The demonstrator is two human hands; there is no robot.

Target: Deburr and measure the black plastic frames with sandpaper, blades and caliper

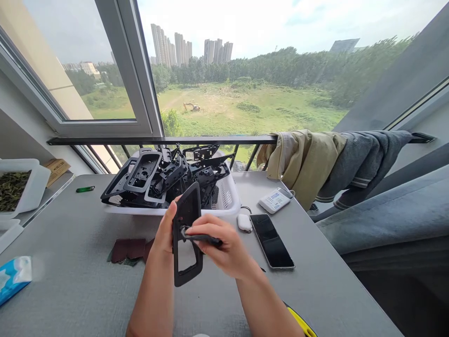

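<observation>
My left hand [166,229] grips a black plastic frame panel [190,205] by its left side, thumb along the edge. The panel is tilted upright above the table, solid in its upper part, with a rectangular opening lower down. My right hand [224,241] is closed on a thin, dark grey folded piece [201,238]. The tip of that piece is at the panel's inner face, just above the opening; what it is made of cannot be made out. Behind both hands stands a white basket [229,196] heaped with black plastic parts [171,175].
Maroon sandpaper pieces [128,250] lie left of my left forearm. To the right are a phone [272,241], a white earbud case [244,223] and a white power bank [276,200]. A green lighter [85,189], a blue packet [16,278] and a yellow-black object [301,323] also lie here.
</observation>
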